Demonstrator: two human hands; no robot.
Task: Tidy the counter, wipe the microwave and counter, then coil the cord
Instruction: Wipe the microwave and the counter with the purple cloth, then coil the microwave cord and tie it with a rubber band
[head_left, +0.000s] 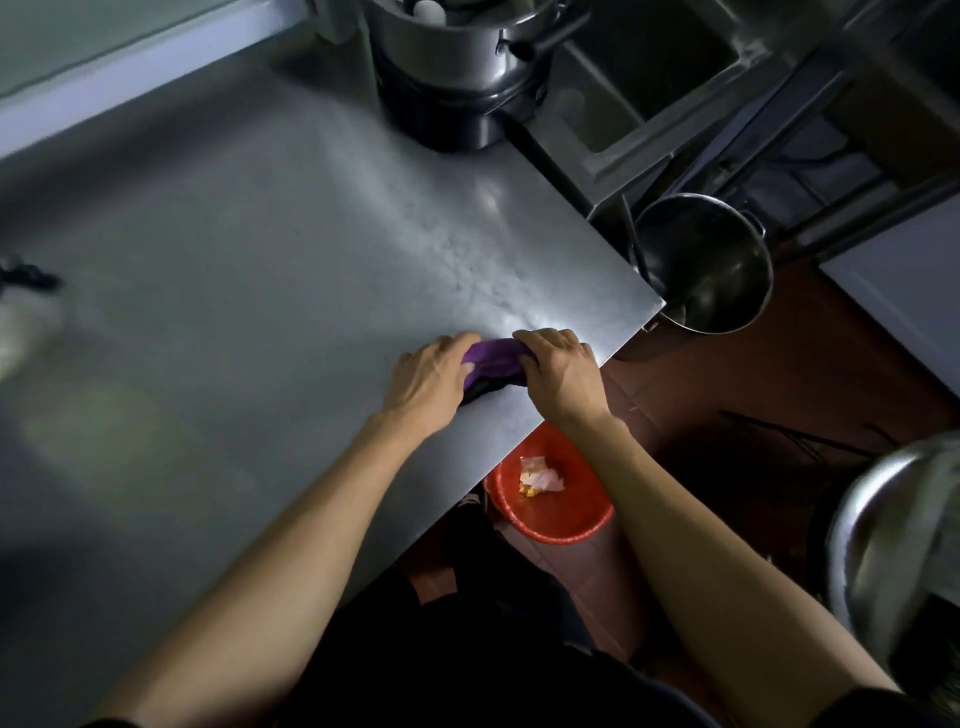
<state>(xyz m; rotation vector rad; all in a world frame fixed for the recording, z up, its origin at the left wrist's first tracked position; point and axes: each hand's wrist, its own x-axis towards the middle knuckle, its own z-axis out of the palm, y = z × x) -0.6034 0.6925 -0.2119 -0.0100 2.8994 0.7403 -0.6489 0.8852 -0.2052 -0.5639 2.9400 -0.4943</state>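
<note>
Item: one purple cloth (494, 361), bunched, lying on the stainless steel counter (260, 270) close to its near-right edge, a little past centre toward 3 o'clock in our view. Both hands are on it: our left hand (428, 384) grips the cloth's left end with fingers curled over it, and our right hand (561, 371) grips the right end the same way, knuckles up; a dark fold of fabric shows beneath, between the wrists. Step in hand, as we judge it: wiping the counter, or gathering the cloth for the next pass. To do it well we would press the cloth flat instead of balled, draw it in overlapping strokes toward the edge, and carry any crumbs off over the red basin (550, 499) that sits on the floor below at 5 o'clock; the dull smeared patch on the steel at about 12 o'clock from the hands looks like it needs another pass. Count, working outward: cloths, one; hands, two; red basins, one, holding a scrap of pale and yellow waste; steel pots with black handles, one (457, 47), at 12 o'clock on a dark base; open steel pots at floor level beyond the counter's corner, one (701, 260), at 2 o'clock; sinks, one (649, 78), at 1 o'clock; blurred steel vessels, one (893, 545), at 4 o'clock; a small dark object (26, 275) at 9 o'clock, too blurred to name. No microwave or cord can be identified.
</note>
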